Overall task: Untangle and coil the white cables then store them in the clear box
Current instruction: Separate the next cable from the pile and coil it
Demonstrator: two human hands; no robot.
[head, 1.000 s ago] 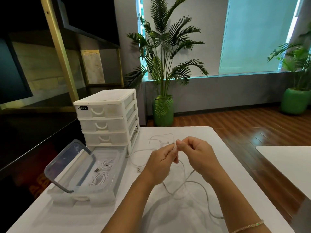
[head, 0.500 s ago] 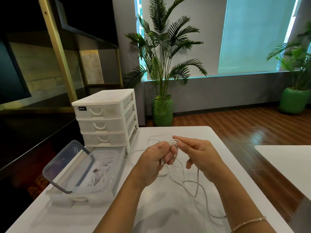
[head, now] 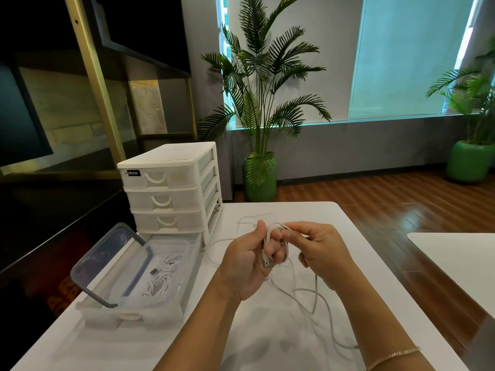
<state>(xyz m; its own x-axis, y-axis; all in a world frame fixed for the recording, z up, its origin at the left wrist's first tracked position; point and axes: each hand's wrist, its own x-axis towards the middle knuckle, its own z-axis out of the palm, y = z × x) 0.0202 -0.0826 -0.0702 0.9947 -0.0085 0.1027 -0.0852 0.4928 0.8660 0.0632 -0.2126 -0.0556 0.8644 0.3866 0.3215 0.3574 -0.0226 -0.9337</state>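
Table (head: pixel 356 253) white, wooden floor (head: pixel 375 194) beyond

Open table (head: pixel 356 253) right of the loose cable (head: pixel 316 298). Left side blocked by drawer unit (head: pixel 171 191) and clear box (head: pixel 150 287), touching. Box lid (head: pixel 107 263) propped on near-left rim; top access from the right.

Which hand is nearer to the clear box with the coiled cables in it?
Left. The left hand holds the white cable over the table just right of the clear box; the right hand is beyond it, farther right, pinching the same cable.
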